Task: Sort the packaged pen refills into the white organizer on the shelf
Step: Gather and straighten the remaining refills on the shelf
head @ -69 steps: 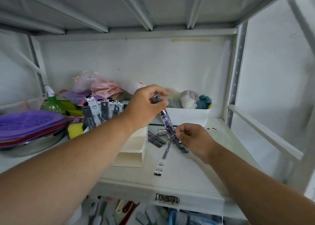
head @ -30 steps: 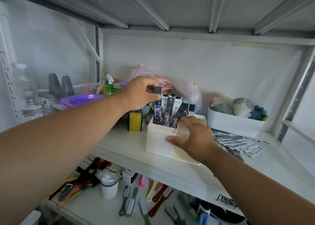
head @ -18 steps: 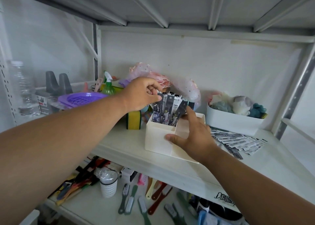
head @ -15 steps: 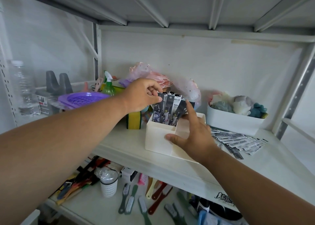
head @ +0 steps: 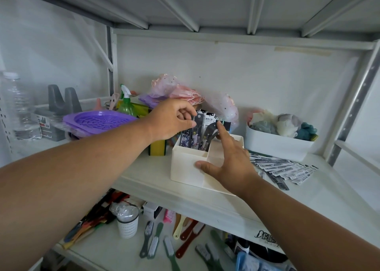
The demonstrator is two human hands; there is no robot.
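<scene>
The white organizer [head: 186,166] stands on the middle shelf, with several dark packaged pen refills [head: 198,136] upright in its back left compartment. My left hand [head: 171,121] pinches the top of one of those upright packs. My right hand [head: 228,162] is spread over the organizer, thumb on its front divider and forefinger touching the rightmost upright pack. More packaged refills [head: 281,169] lie fanned out flat on the shelf to the right of the organizer.
A white bin of cloths [head: 277,145] sits at the back right. A purple basket [head: 98,121], spray bottle [head: 126,104], yellow-green sponge [head: 157,149] and pink bags [head: 181,92] crowd the left. Brushes [head: 156,242] lie on the lower shelf.
My left hand carried a refill pack to the organizer and lowered it in among the upright ones. My right hand left the loose pile and came onto the organizer, forefinger now raised to the packs.
</scene>
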